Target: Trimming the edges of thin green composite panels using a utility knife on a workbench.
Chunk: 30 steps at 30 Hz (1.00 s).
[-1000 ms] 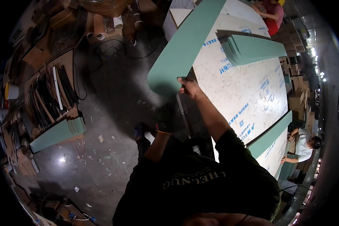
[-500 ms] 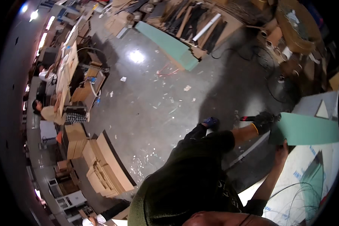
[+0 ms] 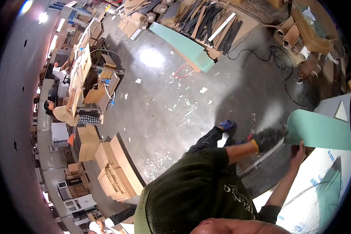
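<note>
Head view: the person stands at the edge of a white sheet [image 3: 319, 183] that lies flat at the lower right, and both hands are on a long green board [image 3: 319, 130]. The left hand [image 3: 267, 139], in a dark glove with an orange cuff, is closed on the board's rounded near end. The right hand [image 3: 299, 153], bare, presses up against the board's lower edge just beside it; whether its fingers wrap the edge I cannot tell. The board runs from the hands out to the right rim, lifted over the white sheet and not lying on it.

As a judgement, the carry is under way but not finished: the board is up and held, not yet set down anywhere. 1 more green board [image 3: 183, 45] lies across the grey floor [image 3: 163, 109] at the top, against a heap of dark timber offcuts [image 3: 206, 19]. Scraps litter the floor. At the left, another person [image 3: 60, 114] works at an upright panel [image 3: 80, 76], well apart from the hands, with stacked cardboard boxes [image 3: 113, 167] nearer.
</note>
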### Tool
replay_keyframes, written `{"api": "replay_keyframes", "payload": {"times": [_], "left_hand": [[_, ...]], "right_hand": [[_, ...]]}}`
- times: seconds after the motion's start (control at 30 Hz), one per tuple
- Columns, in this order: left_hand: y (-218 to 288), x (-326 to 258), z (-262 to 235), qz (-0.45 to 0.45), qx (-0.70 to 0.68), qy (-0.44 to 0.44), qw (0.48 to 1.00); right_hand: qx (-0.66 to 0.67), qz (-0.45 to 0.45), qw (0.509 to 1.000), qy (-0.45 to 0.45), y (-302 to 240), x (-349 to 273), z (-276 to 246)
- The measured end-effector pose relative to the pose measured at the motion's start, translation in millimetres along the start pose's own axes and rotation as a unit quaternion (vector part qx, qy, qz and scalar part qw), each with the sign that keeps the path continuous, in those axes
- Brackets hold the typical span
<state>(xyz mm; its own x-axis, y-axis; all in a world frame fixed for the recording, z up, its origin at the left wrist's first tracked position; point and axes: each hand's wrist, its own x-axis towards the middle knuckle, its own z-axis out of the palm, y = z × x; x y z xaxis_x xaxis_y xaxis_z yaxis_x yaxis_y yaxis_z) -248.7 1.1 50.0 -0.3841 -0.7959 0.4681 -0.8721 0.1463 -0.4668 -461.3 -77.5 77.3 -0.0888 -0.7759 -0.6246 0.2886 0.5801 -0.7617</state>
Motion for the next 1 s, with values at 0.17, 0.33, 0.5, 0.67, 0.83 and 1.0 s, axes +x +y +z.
{"api": "replay_keyframes", "payload": {"times": [0.17,0.33,0.5,0.67,0.83,1.0], "left_hand": [[-53,81,19,-0.158,-0.504,-0.222,0.82],[8,41,20,-0.172,-0.513,-0.044,0.84],[6,36,-59,-0.074,-0.655,-0.402,0.636],[17,-37,-8,-0.123,-0.554,-0.269,0.778],[-34,11,52,-0.125,-0.357,-0.01,0.926],[-40,76,17,-0.238,-0.523,-0.179,0.799]], "right_hand": [[-0.023,-0.018,1.0,-0.006,2,-2,3],[-0.005,-0.029,0.999,0.026,5,8,9],[-0.002,-0.033,0.999,0.006,7,11,-17],[0.07,-0.034,0.997,-0.018,17,11,2],[0.007,-0.018,1.0,-0.021,19,11,15],[0.058,0.009,0.998,-0.005,-6,-12,9]]}}
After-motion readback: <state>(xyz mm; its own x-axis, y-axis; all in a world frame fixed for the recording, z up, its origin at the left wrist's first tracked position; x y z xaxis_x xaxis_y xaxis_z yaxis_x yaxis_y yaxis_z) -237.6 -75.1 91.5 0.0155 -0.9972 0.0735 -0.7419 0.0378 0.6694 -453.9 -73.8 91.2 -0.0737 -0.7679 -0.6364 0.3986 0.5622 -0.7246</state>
